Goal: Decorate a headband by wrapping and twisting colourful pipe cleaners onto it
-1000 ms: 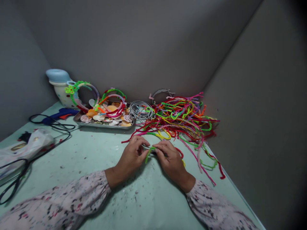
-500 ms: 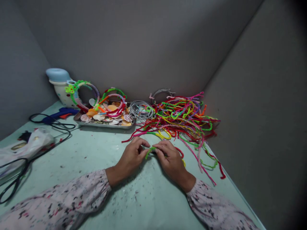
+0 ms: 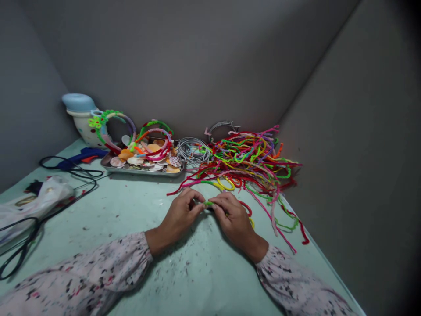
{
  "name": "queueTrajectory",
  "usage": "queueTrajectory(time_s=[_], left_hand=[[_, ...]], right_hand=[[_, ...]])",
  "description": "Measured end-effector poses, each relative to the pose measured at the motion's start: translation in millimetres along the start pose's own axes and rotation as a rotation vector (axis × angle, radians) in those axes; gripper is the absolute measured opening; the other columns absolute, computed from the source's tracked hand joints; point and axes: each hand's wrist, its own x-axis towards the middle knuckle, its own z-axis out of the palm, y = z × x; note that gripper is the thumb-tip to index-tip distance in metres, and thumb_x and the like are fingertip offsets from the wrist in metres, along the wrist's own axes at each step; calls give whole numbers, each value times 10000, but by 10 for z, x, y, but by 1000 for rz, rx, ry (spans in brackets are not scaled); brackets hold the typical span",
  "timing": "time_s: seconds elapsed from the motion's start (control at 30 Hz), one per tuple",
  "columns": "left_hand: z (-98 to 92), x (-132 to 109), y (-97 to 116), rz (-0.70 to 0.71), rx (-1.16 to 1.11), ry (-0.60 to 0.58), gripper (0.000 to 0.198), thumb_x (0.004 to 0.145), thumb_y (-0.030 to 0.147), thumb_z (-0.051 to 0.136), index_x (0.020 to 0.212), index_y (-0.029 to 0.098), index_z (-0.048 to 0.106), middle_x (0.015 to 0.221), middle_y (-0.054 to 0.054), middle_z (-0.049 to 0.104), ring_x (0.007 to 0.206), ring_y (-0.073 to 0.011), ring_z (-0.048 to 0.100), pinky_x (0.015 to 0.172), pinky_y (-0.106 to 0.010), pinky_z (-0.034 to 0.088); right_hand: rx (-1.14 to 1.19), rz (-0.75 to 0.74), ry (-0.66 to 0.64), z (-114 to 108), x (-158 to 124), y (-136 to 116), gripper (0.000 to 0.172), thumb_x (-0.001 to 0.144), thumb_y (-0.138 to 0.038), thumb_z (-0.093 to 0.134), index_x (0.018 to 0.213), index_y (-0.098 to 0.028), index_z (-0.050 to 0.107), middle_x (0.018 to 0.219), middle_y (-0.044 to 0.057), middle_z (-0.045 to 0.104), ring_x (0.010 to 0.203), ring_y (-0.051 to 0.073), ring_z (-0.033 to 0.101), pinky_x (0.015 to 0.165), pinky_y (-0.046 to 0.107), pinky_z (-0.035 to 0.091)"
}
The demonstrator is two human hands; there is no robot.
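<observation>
Pale pink, flecked cloth makes up the two sleeves [image 3: 98, 272], which come in over the near part of a light green tabletop [image 3: 131, 210]. Between them the surface is strewn with small dark specks. Farther in, the left hand [image 3: 179, 215] and right hand [image 3: 235, 221] nearly meet, each pinching a green fuzzy stem [image 3: 208, 203] between thumb and fingers; its short visible stretch sits in the narrow gap between the fingertips. To the left, a black cord [image 3: 66, 209] loops past a crumpled white plastic bag [image 3: 54, 193], and a blue glue gun [image 3: 79, 159] lies beyond. Past the hands, a tangled pile of coloured stems [image 3: 250, 158] spreads on the right, next to a coil of grey wire [image 3: 192, 151] and a metal tray [image 3: 144, 173] heaped with seashells [image 3: 153, 148]. A spotted white container with a blue top [image 3: 83, 127] is at the back left. Plain grey walls [image 3: 184, 61] hem in the tabletop behind and on both sides, with a dark corner line slanting up on the right.
</observation>
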Motion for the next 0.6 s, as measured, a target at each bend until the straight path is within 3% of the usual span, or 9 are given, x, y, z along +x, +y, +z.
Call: queueTrajectory(time_s=[0.6], left_hand=[[2,-12,11,-10,-49,-2,61,844,239,583,853,180,598,840,-19,582,728,-139,527,635,-259,423]], right_hand=[[-19,-32,-1,2,-4,-2,235,909,-166,538,1078,-242,682,970,69,617,913,186,601,800,328,514]])
